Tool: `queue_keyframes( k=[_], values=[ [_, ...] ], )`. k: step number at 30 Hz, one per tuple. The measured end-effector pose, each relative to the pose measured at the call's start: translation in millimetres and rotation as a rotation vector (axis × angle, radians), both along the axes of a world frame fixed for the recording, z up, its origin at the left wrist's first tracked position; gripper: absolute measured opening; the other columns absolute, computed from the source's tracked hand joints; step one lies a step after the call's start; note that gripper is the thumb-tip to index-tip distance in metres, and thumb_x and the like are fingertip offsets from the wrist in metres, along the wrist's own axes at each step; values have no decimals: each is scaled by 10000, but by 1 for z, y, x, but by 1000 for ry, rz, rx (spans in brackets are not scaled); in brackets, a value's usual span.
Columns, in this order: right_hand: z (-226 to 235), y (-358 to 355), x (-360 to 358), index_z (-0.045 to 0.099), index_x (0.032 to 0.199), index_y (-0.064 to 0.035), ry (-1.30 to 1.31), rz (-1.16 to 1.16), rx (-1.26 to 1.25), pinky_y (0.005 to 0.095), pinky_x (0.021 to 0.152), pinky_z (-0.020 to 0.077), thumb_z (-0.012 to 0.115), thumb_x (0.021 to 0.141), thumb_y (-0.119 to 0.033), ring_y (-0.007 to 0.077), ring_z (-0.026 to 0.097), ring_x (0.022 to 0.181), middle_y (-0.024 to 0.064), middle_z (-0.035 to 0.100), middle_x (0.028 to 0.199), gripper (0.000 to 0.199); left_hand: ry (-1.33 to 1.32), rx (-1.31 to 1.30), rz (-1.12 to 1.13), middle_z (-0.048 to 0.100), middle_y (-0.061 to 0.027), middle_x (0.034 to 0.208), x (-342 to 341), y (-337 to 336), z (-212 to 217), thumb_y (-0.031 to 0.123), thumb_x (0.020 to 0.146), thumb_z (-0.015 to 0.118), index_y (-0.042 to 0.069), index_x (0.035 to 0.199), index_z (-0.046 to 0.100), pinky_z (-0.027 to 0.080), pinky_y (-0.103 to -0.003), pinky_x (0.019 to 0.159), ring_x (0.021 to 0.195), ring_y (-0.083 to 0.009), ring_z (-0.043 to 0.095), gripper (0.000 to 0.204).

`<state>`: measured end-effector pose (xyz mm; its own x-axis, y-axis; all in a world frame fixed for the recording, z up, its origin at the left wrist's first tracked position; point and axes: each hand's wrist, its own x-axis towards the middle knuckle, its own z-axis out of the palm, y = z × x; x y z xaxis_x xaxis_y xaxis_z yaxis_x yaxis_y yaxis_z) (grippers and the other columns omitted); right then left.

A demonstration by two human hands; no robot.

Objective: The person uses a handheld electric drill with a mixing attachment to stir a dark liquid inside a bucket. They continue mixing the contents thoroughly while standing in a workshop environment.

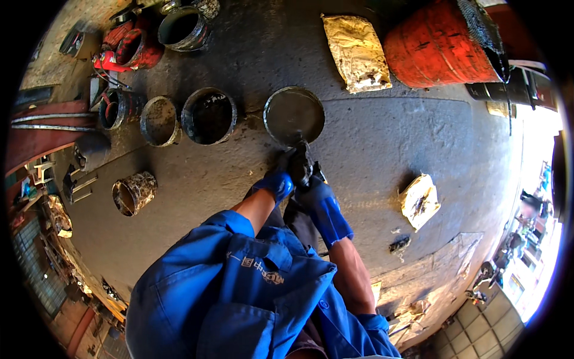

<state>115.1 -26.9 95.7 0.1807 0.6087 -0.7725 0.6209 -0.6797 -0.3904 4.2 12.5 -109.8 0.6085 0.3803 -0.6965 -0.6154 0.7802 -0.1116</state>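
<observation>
The floor (371, 149) is hard, gray and a bit dirty. A round tub (323, 119) sits just past the left hand (280, 179) and the right hand (314, 192). Left of the left hand and a bit ahead are a black bucket (184, 116) and a pale bucket (174, 130). A mucky bucket (142, 186) is well off to its left. Ahead and to the right of the right hand is a yellow sack (356, 52), next to a big red drum (436, 51). Straight out to its right is a crumpled yellow bag (420, 200), with a small dark lump (399, 244) nearby.
</observation>
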Motion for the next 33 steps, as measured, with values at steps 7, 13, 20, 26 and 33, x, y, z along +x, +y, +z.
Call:
queue_keyframes(
  k=[7,13,20,26,33],
  values=[
    [42,9,-1,721,1144,-94,15,-16,10,488,820,571,711,852,-335,391,742,962,207,766,1000,379,-128,72,12,745,-47,901,-2,-3,-12,388,1035,595,147,1100,706,590,-333,730,764,-195,702,274],
    [50,14,-6,709,1139,-71,-6,9,24,488,812,575,704,863,-332,406,741,953,223,763,997,379,-199,-69,83,650,-6,755,-4,1,-37,391,1037,590,187,965,659,540,-316,603,617,-159,616,227],
    [19,6,5,730,1136,-90,52,24,30,480,821,575,698,861,-338,394,743,957,204,772,991,372,-613,-138,158,377,54,597,0,2,-19,405,1043,572,246,778,458,351,-273,436,460,-97,386,330],
    [34,20,-2,746,1139,-106,76,36,14,473,863,567,704,849,-349,378,746,976,201,773,1008,381,-227,62,41,296,53,572,-14,14,-28,396,1052,543,258,773,424,261,-282,419,438,-94,294,333],
    [11,12,0,757,1125,-113,51,44,17,463,879,571,706,840,-360,375,747,983,202,775,1016,381,-764,11,88,545,-5,666,-13,15,-40,524,1006,552,228,849,567,458,-365,518,545,-182,540,336]
  ],
)
